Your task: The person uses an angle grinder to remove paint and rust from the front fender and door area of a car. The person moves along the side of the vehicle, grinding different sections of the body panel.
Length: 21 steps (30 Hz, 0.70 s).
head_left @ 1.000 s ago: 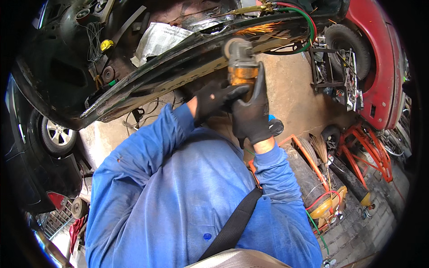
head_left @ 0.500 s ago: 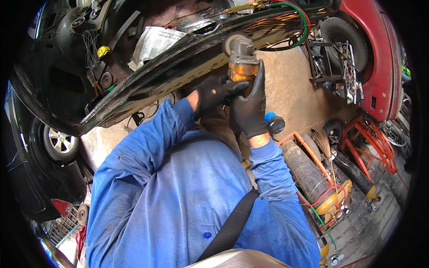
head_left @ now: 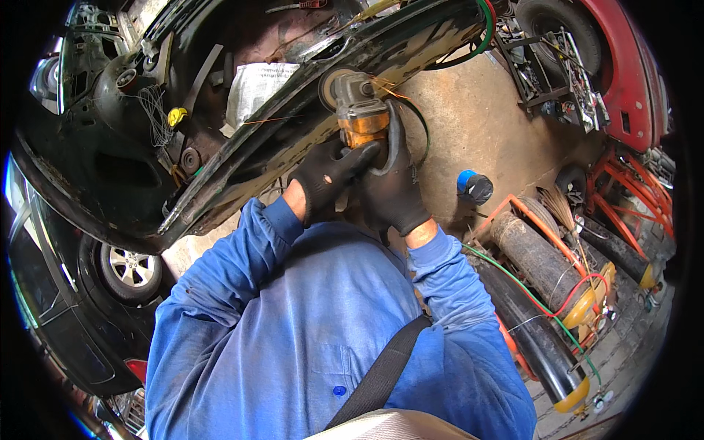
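Both my hands, in black work gloves, grip an orange and grey angle grinder (head_left: 363, 117). My left hand (head_left: 330, 176) is closed around its near left side, and a small hole shows in that glove. On the right, my right hand (head_left: 392, 183) wraps the body, its fingers partly hidden. The grinder's round disc (head_left: 334, 86) meets the edge of a dark car body panel (head_left: 286, 110). Sparks fly off by the disc, some to the right and a thin streak to the left.
Inside the car body lie a newspaper (head_left: 257, 92), a yellow tape measure (head_left: 177, 116) and coiled wire (head_left: 152, 110). To the right are a blue and black round object (head_left: 474, 187), gas cylinders (head_left: 532, 246) with hoses, and a red car (head_left: 631, 88). A black car (head_left: 81, 293) stands left.
Both hands and the grinder have moved left and slightly nearer along the panel edge. The view has shifted too. Far fewer sparks show now, closer to the disc.
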{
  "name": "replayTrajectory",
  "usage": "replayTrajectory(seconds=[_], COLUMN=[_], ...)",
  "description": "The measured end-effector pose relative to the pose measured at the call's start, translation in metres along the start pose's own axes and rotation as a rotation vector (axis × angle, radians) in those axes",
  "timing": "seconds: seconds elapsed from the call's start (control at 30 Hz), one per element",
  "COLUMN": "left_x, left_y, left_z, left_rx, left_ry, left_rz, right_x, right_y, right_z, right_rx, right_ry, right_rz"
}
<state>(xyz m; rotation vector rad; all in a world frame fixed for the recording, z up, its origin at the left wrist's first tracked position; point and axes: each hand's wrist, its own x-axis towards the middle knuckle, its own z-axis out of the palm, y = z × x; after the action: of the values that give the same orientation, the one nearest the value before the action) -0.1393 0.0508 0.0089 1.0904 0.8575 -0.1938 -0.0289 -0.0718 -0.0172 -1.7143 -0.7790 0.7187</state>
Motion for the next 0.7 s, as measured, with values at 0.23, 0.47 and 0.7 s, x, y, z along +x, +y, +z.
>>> replayTrajectory(seconds=[0.23,0.47,0.7], left_x=[0.004,-0.012,-0.004], left_y=[-0.007,-0.021,-0.011], left_z=[-0.007,-0.016,-0.018], left_rx=[0.269,0.454,0.434], left_ry=[-0.023,-0.053,-0.093], left_rz=[0.041,0.177,0.235], right_x=[-0.009,-0.019,-0.002], right_y=[0.007,0.024,0.023], right_z=[0.008,0.026,0.028], right_rx=[0.153,0.023,0.175], right_ry=[0.085,0.136,0.204], right_rz=[0.170,0.009,0.110])
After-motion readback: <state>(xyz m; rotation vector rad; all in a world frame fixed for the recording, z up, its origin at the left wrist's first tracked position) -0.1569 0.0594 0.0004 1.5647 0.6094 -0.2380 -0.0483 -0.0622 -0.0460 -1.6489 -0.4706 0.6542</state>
